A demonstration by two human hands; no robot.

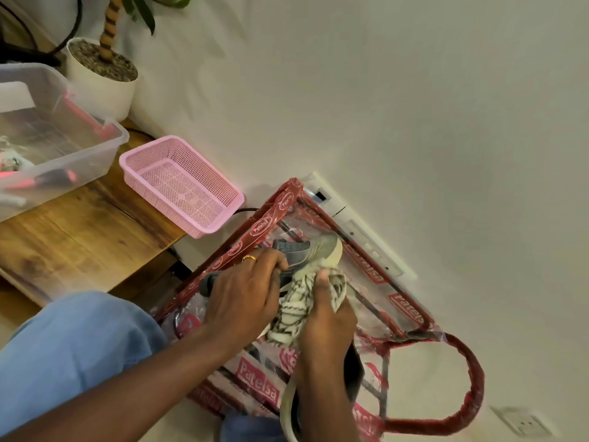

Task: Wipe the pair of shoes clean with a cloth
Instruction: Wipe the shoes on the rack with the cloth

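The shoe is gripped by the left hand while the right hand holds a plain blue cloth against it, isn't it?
Not quite. The head view shows the cloth is cream with dark markings, not plain blue. The rest holds: the left hand grips the shoe while the right hand holds the cloth against it.

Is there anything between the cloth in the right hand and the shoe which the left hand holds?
Nothing visible. The right hand holds the cloth directly against the shoe, which the left hand grips. The plastic bag lies beneath them, not between.
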